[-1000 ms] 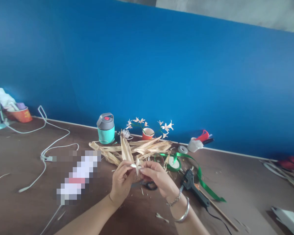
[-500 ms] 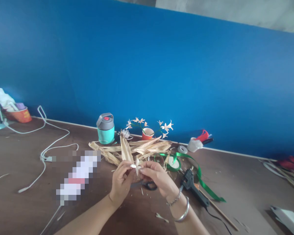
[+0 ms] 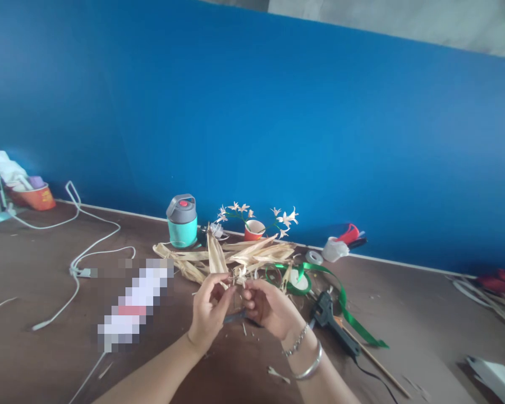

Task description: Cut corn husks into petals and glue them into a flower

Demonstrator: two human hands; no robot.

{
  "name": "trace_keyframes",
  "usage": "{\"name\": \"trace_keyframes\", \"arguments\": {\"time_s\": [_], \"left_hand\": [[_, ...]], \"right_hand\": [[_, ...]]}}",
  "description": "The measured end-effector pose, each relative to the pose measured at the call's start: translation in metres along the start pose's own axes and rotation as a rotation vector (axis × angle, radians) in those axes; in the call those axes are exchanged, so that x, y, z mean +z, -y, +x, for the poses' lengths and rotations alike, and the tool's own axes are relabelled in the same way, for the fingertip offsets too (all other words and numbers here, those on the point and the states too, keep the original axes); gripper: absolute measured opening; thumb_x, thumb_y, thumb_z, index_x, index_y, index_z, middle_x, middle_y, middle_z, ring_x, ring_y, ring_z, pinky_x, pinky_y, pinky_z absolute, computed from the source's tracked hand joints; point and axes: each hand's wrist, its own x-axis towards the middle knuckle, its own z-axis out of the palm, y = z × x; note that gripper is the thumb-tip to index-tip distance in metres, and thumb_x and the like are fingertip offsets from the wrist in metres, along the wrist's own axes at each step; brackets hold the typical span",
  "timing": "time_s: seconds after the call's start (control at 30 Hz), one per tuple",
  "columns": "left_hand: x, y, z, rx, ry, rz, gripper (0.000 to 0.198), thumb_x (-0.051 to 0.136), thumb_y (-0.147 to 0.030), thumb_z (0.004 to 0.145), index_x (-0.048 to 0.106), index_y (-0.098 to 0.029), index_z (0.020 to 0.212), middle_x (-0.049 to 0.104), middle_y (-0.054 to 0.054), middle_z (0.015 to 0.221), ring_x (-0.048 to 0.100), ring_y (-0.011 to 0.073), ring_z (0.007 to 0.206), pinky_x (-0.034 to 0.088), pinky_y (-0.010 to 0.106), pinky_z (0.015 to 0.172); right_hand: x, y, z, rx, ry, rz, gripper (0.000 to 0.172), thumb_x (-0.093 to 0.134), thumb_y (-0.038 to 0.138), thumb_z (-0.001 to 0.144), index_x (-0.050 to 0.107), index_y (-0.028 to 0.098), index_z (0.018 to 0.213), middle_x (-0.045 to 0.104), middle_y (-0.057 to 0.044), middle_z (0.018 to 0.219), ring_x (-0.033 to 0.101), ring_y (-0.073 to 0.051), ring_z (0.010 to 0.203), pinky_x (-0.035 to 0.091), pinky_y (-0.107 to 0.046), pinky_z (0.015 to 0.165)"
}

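Between my two hands is a small pale flower that looks made of corn husk, on a thin stem. My left hand pinches it from the left with thumb and forefinger. From the right, the fingertips of my right hand close on its lower petals. Dried corn husks lie in a heap just behind the hands. Scissors rest on the table below them, partly hidden by my right hand. Farther back, an orange paper cup holds green stems with similar pale flowers.
A black glue gun and a green ribbon lie to the right, beside a thin wooden stick. A teal flask stands at the back, tape near the wall. White cables cross the table's left side.
The flower has turned and tilted between my fingers, so its petals show less spread. My right hand has shifted slightly, its fingers curling more beneath the flower.
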Motion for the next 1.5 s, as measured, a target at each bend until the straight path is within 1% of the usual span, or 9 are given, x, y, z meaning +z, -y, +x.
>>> {"name": "trace_keyframes", "arguments": {"time_s": [0.13,0.33,0.67,0.83,0.9,1.0,1.07,1.17,1.5], "left_hand": [[-0.001,-0.002,0.001,0.052,-0.041,-0.005,0.015,0.058,-0.023,0.08,0.055,-0.019,0.095,0.061,0.004,0.088,0.058,0.0115,0.063,0.048,0.022,0.058],[-0.001,0.006,0.003,0.187,-0.074,0.103,0.006,0.058,-0.02,0.08,0.06,-0.02,0.085,0.058,0.005,0.091,0.057,0.0184,0.088,0.048,0.03,0.074],[-0.001,0.013,0.006,0.16,-0.128,0.148,0.008,0.061,-0.026,0.077,0.063,-0.02,0.072,0.06,0.003,0.078,0.059,0.0171,0.076,0.049,0.029,0.069],[0.001,0.012,0.006,0.078,-0.092,0.08,0.009,0.06,-0.025,0.077,0.062,-0.019,0.071,0.06,0.003,0.078,0.058,0.0171,0.078,0.048,0.028,0.067],[0.002,0.011,0.006,0.051,-0.087,0.071,0.01,0.059,-0.026,0.078,0.062,-0.018,0.071,0.059,0.004,0.081,0.058,0.0174,0.081,0.048,0.028,0.07],[0.002,0.01,0.006,0.036,-0.09,0.065,0.012,0.059,-0.027,0.078,0.061,-0.018,0.071,0.059,0.004,0.082,0.058,0.0174,0.081,0.047,0.028,0.07],[0.002,0.009,0.006,0.041,-0.092,0.065,0.012,0.059,-0.028,0.078,0.061,-0.018,0.072,0.058,0.004,0.082,0.058,0.0173,0.08,0.047,0.028,0.07],[0.001,0.008,0.007,0.052,-0.094,0.092,0.011,0.06,-0.028,0.078,0.062,-0.019,0.072,0.059,0.003,0.081,0.058,0.0176,0.081,0.047,0.03,0.074],[0.0,0.01,0.009,0.086,-0.058,0.196,0.011,0.059,-0.027,0.078,0.062,-0.02,0.07,0.061,0.002,0.075,0.058,0.0183,0.078,0.044,0.031,0.072]], "right_hand": [[0.0,0.0,0.001,0.004,-0.008,0.014,0.01,0.061,0.021,0.068,0.056,0.013,0.069,0.05,0.005,0.055,0.042,-0.005,0.046,0.023,-0.018,0.043],[0.003,-0.002,0.002,-0.067,-0.064,-0.135,0.011,0.06,0.024,0.067,0.057,0.013,0.068,0.052,0.004,0.055,0.043,-0.006,0.046,0.025,-0.018,0.043],[0.008,0.006,-0.014,-0.128,-0.015,-0.435,0.031,0.06,0.045,0.072,0.064,0.014,0.071,0.059,0.0,0.058,0.046,-0.007,0.048,0.028,-0.02,0.046],[-0.019,0.046,-0.041,-0.293,-0.254,-1.035,0.032,0.053,0.045,0.076,0.061,0.017,0.063,0.062,-0.003,0.06,0.052,-0.013,0.053,0.036,-0.025,0.052],[-0.041,0.059,-0.057,-0.286,-0.504,-1.425,0.033,0.049,0.039,0.078,0.056,0.018,0.053,0.06,-0.004,0.055,0.054,-0.016,0.054,0.036,-0.028,0.054],[-0.079,0.062,-0.08,-0.055,-0.947,-1.799,0.017,0.048,0.028,0.073,0.06,0.022,0.063,0.065,-0.007,0.07,0.061,-0.025,0.072,0.037,-0.031,0.059],[-0.102,0.053,-0.091,0.073,-1.024,-1.885,0.015,0.049,0.023,0.071,0.062,0.02,0.076,0.066,-0.012,0.089,0.061,-0.03,0.087,0.039,-0.034,0.064],[-0.123,0.034,-0.096,0.16,-1.095,-1.938,0.031,0.05,0.013,0.066,0.059,0.016,0.096,0.062,-0.017,0.104,0.056,-0.032,0.102,0.041,-0.037,0.073],[-0.13,0.018,-0.089,0.003,-1.157,-1.967,0.036,0.046,0.026,0.077,0.05,0.016,0.111,0.06,-0.016,0.105,0.054,-0.033,0.103,0.039,-0.04,0.079]]}}
